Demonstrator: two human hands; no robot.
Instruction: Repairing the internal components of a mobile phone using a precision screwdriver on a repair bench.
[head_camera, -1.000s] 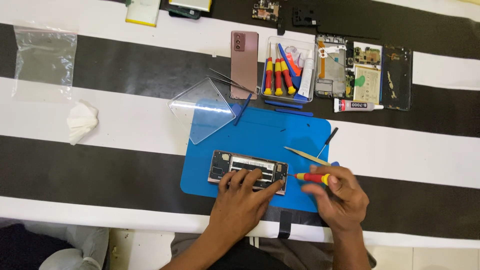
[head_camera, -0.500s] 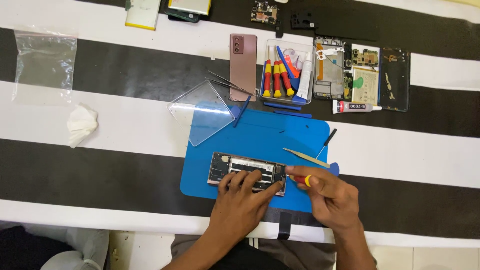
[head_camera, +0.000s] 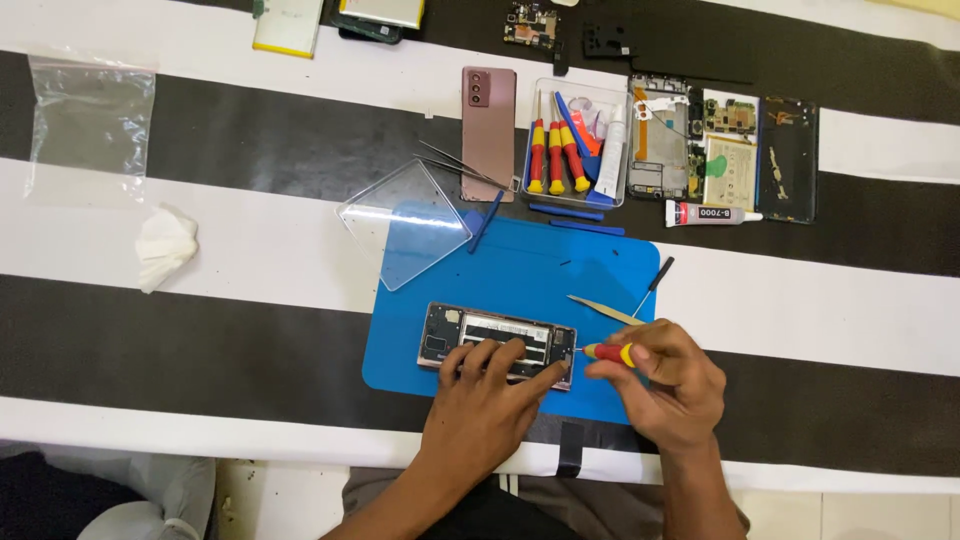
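1. The opened phone (head_camera: 497, 344) lies flat on the blue mat (head_camera: 520, 270), near the mat's front edge, its long side running left to right and its insides facing up.
2. The left hand (head_camera: 480, 415) rests on the phone from the front, fingers spread and pressing down on its lower half; it grips nothing.
3. The right hand (head_camera: 668, 385) pinches a red and yellow screwdriver (head_camera: 605, 352) between thumb and fingertips, fingers curled closed around the handle. The shaft points left and its tip meets the phone's right end.
4. Just beyond the right hand, a pair of pale tweezers (head_camera: 603, 310) lies on the mat, with a thin black tool (head_camera: 655, 281) crossing the mat's right edge.
5. A clear plastic cover (head_camera: 403, 222) overlaps the mat's far left corner.
6. Toward the table's far edge sits a clear tray (head_camera: 578, 140) of red and yellow screwdrivers and blue pry tools, with a pink phone back (head_camera: 488, 118) on its left and stripped phone parts (head_camera: 725, 145) on its right.
7. A glue tube (head_camera: 708, 213) lies in front of those parts.
8. At the table's left side lie a crumpled tissue (head_camera: 163, 245) and a clear plastic bag (head_camera: 90, 125).
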